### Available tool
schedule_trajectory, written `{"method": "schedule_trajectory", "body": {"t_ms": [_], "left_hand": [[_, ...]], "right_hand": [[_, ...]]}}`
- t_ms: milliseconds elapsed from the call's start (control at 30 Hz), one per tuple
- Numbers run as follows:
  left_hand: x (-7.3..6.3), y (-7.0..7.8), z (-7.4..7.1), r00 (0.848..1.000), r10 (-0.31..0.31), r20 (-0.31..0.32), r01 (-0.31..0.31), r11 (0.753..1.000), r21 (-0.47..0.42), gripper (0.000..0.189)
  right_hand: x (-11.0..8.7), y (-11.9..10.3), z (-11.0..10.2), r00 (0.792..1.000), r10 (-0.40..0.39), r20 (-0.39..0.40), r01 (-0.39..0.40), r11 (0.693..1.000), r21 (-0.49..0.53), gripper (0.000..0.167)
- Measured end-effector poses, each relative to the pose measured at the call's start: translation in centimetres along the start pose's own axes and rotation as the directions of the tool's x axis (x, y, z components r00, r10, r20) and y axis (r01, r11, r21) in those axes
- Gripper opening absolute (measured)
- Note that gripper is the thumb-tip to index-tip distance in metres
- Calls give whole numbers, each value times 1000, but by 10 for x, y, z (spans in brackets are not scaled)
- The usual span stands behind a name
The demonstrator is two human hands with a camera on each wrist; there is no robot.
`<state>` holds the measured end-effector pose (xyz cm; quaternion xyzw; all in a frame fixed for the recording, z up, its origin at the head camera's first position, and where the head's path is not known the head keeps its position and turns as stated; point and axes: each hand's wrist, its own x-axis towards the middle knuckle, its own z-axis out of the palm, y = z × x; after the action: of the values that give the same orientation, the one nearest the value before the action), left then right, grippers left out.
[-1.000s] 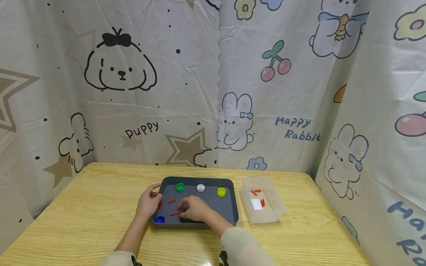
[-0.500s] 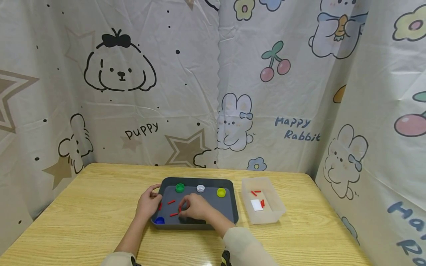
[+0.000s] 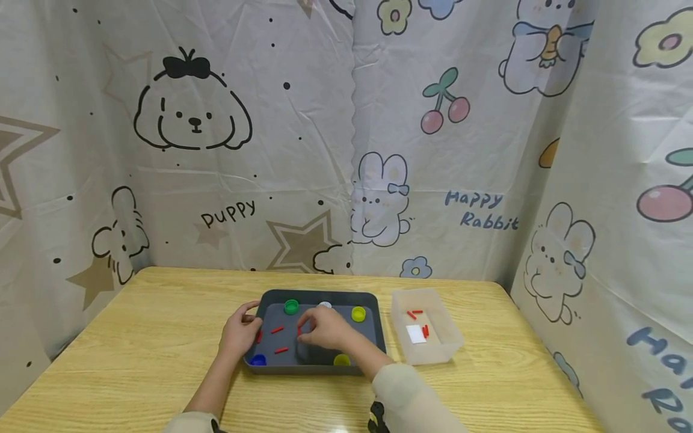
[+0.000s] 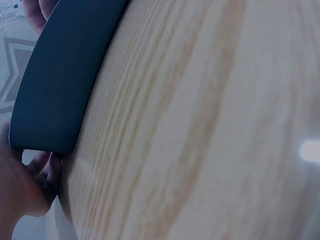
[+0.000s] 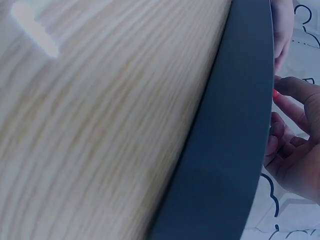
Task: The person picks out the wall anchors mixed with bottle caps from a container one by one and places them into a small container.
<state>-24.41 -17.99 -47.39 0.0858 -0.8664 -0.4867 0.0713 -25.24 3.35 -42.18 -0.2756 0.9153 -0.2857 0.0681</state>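
My left hand point(image 3: 239, 329) holds the left rim of a dark grey tray point(image 3: 319, 369). In the left wrist view, fingers of the left hand point(image 4: 25, 182) curl at the tray's corner. Above the tray, my right hand point(image 3: 327, 329) pinches a small red stick point(image 3: 299, 331) between thumb and forefinger. More red sticks lie at the tray's left side, including one red stick point(image 3: 281, 350) near the front. A green cap point(image 3: 291, 307), a partly hidden white cap point(image 3: 325, 305), a yellow cap point(image 3: 358, 314), another yellow cap point(image 3: 341, 360) and a blue cap point(image 3: 258, 360) are in the tray.
To the right of the tray stands a translucent plastic box point(image 3: 446, 346) holding several red sticks point(image 3: 425, 331) and a white square point(image 3: 416, 334). Both containers rest on a wooden table point(image 3: 162, 337). A printed curtain point(image 3: 303, 150) hangs behind it.
The right hand has lifted and shifted slightly right and away with the red stick. The front yellow cap has come into view, and the white cap is now partly covered. The left hand stays at the rim.
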Motion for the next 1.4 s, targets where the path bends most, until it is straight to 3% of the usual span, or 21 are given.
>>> {"method": "schedule_trajectory", "body": {"t_ms": [1067, 1400], "left_hand": [[0, -2, 1, 1000, 2, -1, -2, 1000, -1, 45], [1, -1, 1, 1000, 0, 3, 0, 1000, 3, 45]], "right_hand": [[-17, 18, -35, 999, 33, -40, -33, 999, 7, 28], [-25, 26, -48, 994, 40, -98, -43, 999, -28, 27]]}}
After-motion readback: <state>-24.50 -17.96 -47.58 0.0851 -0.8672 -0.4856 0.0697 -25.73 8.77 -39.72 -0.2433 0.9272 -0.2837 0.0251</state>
